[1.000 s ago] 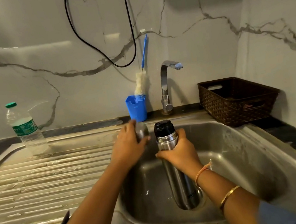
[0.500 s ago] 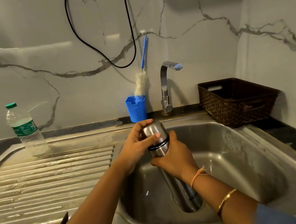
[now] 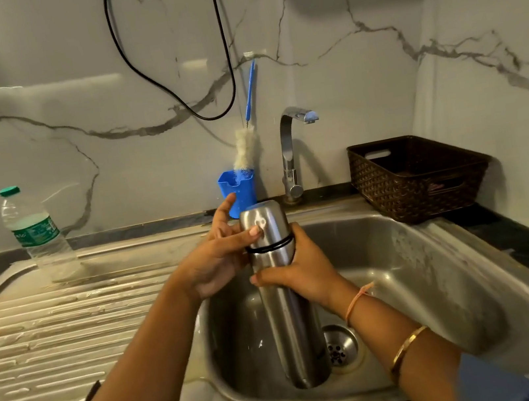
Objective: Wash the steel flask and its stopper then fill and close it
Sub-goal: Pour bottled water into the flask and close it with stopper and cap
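1. Your right hand (image 3: 305, 270) grips the steel flask (image 3: 288, 317) round its upper body, just under the black ring where the cap meets it. Its fingers are curled round the metal.
2. Your left hand (image 3: 217, 259) is beside the steel cap (image 3: 265, 224). The thumb tip lies on the cap's front. The fingers (image 3: 229, 206) are straight and spread, and the forefinger points up, clear of the cap.
3. The flask stands nearly upright inside the sink (image 3: 422, 262). Its base is low in the basin, just left of the drain (image 3: 340, 347). The cap sits on top of the flask.
4. Behind the flask, at the back edge of the sink, the tap (image 3: 290, 151) stands with its spout turned to the right.
5. Left of the tap is a blue cup (image 3: 240, 186) with a bottle brush (image 3: 246, 147) standing in it, leaning against the wall.
6. A plastic water bottle (image 3: 36, 236) with a green lid stands at the far end of the ribbed drainboard (image 3: 52, 338).
7. A brown woven basket (image 3: 418, 176) sits on the dark bench (image 3: 523, 246) to the right of the sink.
8. A black cable (image 3: 176, 93) hangs in a loop down the marble wall.
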Demonstrator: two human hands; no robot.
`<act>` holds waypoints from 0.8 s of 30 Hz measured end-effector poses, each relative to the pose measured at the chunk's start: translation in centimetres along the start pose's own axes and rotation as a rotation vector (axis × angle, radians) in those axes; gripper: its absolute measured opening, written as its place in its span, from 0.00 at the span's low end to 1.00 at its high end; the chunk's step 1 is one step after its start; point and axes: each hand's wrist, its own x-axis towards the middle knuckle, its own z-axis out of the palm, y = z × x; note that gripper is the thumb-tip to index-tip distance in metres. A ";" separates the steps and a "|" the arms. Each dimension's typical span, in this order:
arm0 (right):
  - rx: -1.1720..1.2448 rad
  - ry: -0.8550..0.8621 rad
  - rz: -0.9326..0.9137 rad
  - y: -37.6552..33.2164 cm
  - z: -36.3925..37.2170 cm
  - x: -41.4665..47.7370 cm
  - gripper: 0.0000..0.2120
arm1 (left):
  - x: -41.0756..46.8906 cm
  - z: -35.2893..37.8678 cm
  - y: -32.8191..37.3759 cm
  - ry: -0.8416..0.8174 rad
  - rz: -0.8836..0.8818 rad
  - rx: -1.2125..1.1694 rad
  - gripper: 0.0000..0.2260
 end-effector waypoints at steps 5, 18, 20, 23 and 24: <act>-0.220 0.185 0.013 0.3 0.8 -0.3 0.32 | -0.6 0.2 1.4 0.080 -0.014 0.072 0.40; -0.039 0.068 -0.054 -0.3 0.3 0.0 0.37 | 0.2 2.9 1.6 0.067 0.092 0.140 0.39; -0.108 0.080 -0.074 -0.2 0.7 -0.2 0.36 | 0.2 2.1 1.6 0.033 0.066 0.139 0.42; -0.111 0.117 -0.067 0.2 0.4 -0.2 0.34 | 0.2 1.4 1.7 -0.034 0.057 0.244 0.35; -0.088 0.114 -0.060 0.2 0.2 -0.1 0.34 | 0.1 1.2 1.8 -0.068 0.057 0.251 0.31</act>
